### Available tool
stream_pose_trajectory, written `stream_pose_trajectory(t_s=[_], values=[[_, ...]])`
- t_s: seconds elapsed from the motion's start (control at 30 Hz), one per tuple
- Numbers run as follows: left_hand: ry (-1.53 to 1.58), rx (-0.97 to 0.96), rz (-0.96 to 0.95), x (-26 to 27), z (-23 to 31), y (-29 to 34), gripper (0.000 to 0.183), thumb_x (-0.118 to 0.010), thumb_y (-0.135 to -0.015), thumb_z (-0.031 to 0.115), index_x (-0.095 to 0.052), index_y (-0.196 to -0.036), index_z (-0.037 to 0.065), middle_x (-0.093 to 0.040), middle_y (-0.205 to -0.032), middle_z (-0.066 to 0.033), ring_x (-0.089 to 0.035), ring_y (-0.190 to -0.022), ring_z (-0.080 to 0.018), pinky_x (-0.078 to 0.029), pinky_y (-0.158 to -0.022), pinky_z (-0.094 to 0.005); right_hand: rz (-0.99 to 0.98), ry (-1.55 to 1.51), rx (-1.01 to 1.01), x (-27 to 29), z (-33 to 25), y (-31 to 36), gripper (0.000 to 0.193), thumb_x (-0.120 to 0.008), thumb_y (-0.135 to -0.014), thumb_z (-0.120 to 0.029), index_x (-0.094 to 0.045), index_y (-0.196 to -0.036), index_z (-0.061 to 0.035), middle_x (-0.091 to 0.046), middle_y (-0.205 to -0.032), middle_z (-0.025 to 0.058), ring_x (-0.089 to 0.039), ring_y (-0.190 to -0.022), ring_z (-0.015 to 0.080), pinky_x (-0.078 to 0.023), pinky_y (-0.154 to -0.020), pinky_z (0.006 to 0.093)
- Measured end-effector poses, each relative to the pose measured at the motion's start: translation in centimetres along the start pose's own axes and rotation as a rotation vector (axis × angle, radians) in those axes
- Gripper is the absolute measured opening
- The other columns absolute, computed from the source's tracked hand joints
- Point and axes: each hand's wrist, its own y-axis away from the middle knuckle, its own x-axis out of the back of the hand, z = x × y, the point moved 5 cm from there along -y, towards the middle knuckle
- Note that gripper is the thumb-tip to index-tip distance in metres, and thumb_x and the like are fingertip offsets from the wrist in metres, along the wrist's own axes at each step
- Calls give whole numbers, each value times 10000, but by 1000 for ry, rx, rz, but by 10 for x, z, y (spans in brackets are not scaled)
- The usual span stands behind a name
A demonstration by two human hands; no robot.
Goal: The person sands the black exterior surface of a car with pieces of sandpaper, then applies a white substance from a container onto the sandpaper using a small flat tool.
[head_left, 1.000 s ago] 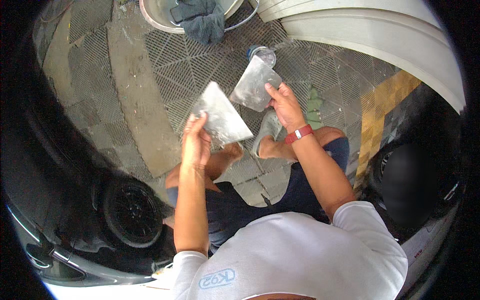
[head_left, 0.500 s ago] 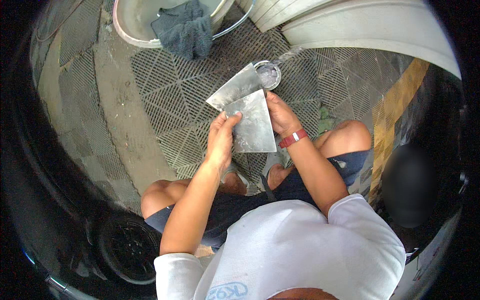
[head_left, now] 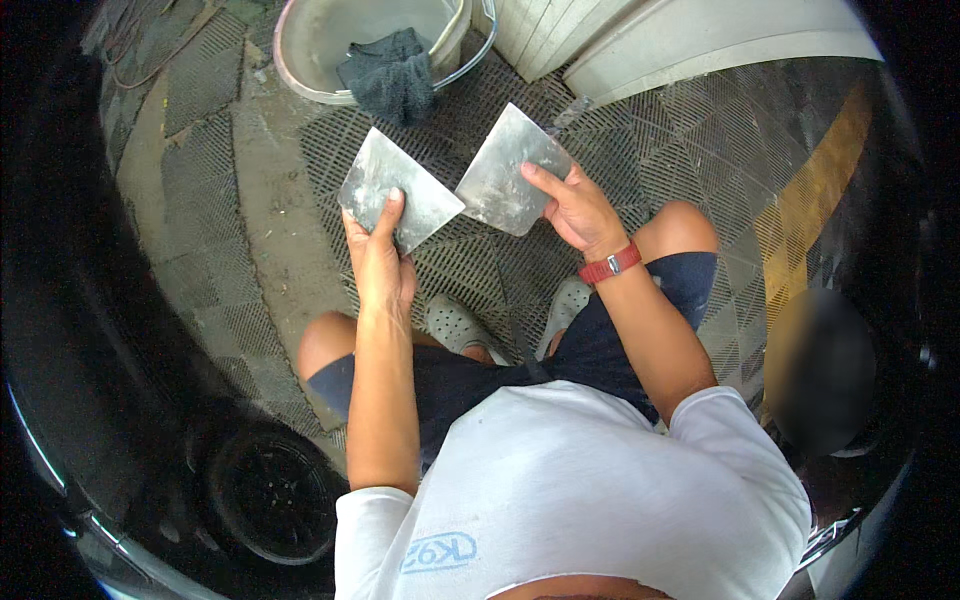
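Note:
I hold a thin, square metal putty scraper in each hand, both smeared with pale residue. The left scraper (head_left: 378,168) is gripped by my left hand (head_left: 375,262), thumb lying on the upper face and fingers beneath. My right hand (head_left: 583,212), below a red wristband, pinches the right scraper (head_left: 503,165) at its lower right edge. Both plates are tilted like diamonds above the floor, their nearest corners close together; whether they touch I cannot tell. The open can of greyish paste seen earlier is hidden now, apparently behind the right scraper.
A pale bucket (head_left: 312,68) stands ahead, a dark cloth (head_left: 392,78) draped over its rim. White panels (head_left: 715,45) lie ahead to the right. Grated floor tiles (head_left: 670,150) surround my clogs (head_left: 462,325). A dark car wheel (head_left: 275,500) is at lower left.
The scrapers, overlapping before, have been drawn apart: my left hand moved left with one, and my right hand brought the other up, its thumb now on the face. The can went out of sight.

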Motion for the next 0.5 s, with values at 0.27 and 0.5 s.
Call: stream_pose_trajectory(t_s=[0.27,0.5], values=[[-160,-283,80,2,44,63,633,-788,-945,61,-458,-1485,69,-633,-1331,-123,-653,-1189,-254,-559,-1019,-406,-256,48,-12,-70,1,46,582,-712,-1031,-72,-493,-1570,-111,-667,-1363,3,-638,-1244,131,-558,-1052,351],[-300,-477,217,-8,50,89,506,-780,-951,45,-512,-1378,8,-636,-1268,-111,-626,-1137,-215,-491,-1038,-354,-337,406,79,-91,-19,59,603,-706,-992,-71,-508,-1560,-28,-648,-1403,40,-587,-1277,118,-469,-1118,323]])
